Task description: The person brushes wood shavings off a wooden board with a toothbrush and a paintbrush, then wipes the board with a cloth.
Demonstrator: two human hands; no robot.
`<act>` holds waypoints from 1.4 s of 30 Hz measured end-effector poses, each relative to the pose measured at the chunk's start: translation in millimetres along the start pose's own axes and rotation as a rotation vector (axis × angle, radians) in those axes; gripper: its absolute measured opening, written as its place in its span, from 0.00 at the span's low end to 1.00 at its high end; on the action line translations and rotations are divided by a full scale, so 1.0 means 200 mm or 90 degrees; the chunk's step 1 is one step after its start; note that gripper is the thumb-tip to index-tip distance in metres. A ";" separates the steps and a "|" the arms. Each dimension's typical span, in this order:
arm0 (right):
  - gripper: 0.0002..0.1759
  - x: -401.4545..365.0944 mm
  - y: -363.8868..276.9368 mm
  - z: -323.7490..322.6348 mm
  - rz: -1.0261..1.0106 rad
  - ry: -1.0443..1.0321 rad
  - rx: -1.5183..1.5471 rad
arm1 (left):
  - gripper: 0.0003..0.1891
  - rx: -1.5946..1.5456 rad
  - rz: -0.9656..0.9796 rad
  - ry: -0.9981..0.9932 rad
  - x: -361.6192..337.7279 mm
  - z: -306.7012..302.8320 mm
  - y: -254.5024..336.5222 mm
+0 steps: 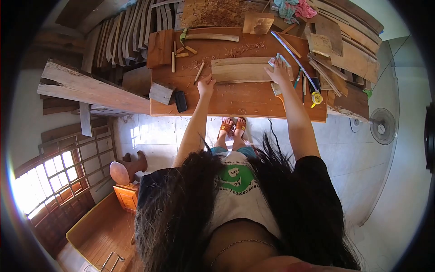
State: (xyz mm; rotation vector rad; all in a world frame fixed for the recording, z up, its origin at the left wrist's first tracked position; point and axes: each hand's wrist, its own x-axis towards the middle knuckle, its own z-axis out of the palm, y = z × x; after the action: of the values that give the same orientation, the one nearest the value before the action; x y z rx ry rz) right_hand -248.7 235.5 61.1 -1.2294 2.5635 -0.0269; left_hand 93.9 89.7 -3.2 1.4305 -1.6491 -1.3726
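A pale wooden board (240,70) lies lengthwise across the brown worktable (222,105). At its left end, near the lower corner, my left hand (206,85) is closed on the edge. My right hand (278,73) rests over the board's right end, pressing a light blue and pink cloth (273,60) against it; part of the cloth is hidden under the fingers. A brush (277,90) lies just below that hand. Close to my left hand is a thin wooden stick (199,72) with a dark tip.
A measuring tape (316,98) with its blade pulled out runs along the right side. A hammer (204,36), several short wooden pieces (182,55) and shavings (235,51) lie at the back. A wood block (161,93) and a black case (181,101) sit front left. Planks (346,50) are stacked at right.
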 end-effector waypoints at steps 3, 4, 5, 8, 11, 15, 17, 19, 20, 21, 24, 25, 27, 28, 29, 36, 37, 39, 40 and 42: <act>0.56 0.07 0.09 -0.04 0.031 0.002 0.013 | 0.24 -0.042 -0.008 0.001 -0.02 0.00 0.05; 0.56 0.09 0.13 -0.04 0.051 0.001 0.021 | 0.24 -0.024 -0.009 0.001 -0.02 0.00 0.07; 0.56 0.11 0.16 -0.02 0.071 -0.002 0.030 | 0.24 -0.004 -0.011 0.000 -0.03 -0.01 0.09; 0.56 0.02 0.13 0.01 0.065 0.036 0.062 | 0.24 -0.036 -0.012 -0.012 -0.06 -0.03 0.12; 0.57 -0.20 0.04 0.06 -0.029 0.143 0.083 | 0.24 -0.055 -0.010 -0.024 -0.05 -0.02 0.10; 0.59 -0.31 0.13 0.14 -0.061 0.150 0.025 | 0.24 0.005 -0.031 -0.033 -0.05 -0.04 0.14; 0.59 -0.29 0.16 0.13 0.031 0.179 0.061 | 0.24 -0.048 -0.047 -0.036 -0.07 -0.04 0.16; 0.61 -0.30 0.15 0.10 0.092 0.176 0.074 | 0.24 -0.085 -0.056 -0.041 -0.05 -0.03 0.14; 0.61 -0.32 0.12 0.10 0.077 0.174 0.055 | 0.24 -0.081 -0.057 -0.038 -0.05 -0.03 0.13; 0.61 -0.35 0.09 0.10 0.061 0.171 0.036 | 0.24 -0.077 -0.059 -0.034 -0.06 -0.03 0.14; 0.63 -0.47 0.00 0.11 -0.032 0.188 0.004 | 0.24 -0.038 -0.047 -0.029 -0.06 -0.04 0.15; 0.63 -0.50 -0.01 0.08 -0.071 0.186 -0.022 | 0.24 -0.023 -0.040 -0.026 -0.05 -0.03 0.14; 0.64 -0.49 0.02 0.08 -0.131 0.194 -0.044 | 0.24 -0.054 -0.040 -0.025 -0.03 -0.03 0.11; 0.64 -0.46 0.02 0.07 -0.096 0.184 -0.037 | 0.24 -0.068 -0.041 -0.027 -0.04 -0.03 0.10; 0.64 -0.42 0.02 0.07 -0.062 0.175 -0.032 | 0.23 -0.058 -0.040 -0.023 -0.05 -0.02 0.10; 0.59 -0.50 -0.42 0.12 -0.160 0.140 -0.029 | 0.23 -0.008 -0.032 -0.009 -0.09 -0.02 0.17; 0.58 -0.52 -0.51 0.11 -0.208 0.108 -0.042 | 0.24 -0.018 -0.035 -0.007 -0.09 -0.02 0.17; 0.56 -0.53 -0.66 0.13 -0.286 0.097 0.014 | 0.24 -0.002 -0.026 -0.008 -0.06 -0.01 0.12; 0.55 -0.54 -0.71 0.15 -0.323 0.091 0.043 | 0.24 0.006 -0.022 -0.009 -0.06 -0.02 0.12; 0.54 -0.54 -0.79 0.16 -0.366 0.065 0.052 | 0.24 0.025 -0.023 -0.013 -0.06 -0.02 0.12</act>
State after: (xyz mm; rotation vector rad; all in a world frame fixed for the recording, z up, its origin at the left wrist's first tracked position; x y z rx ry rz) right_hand -56.1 220.4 80.4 -1.9235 2.1696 -0.3188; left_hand 91.8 98.0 22.2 1.4795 -1.6795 -1.3859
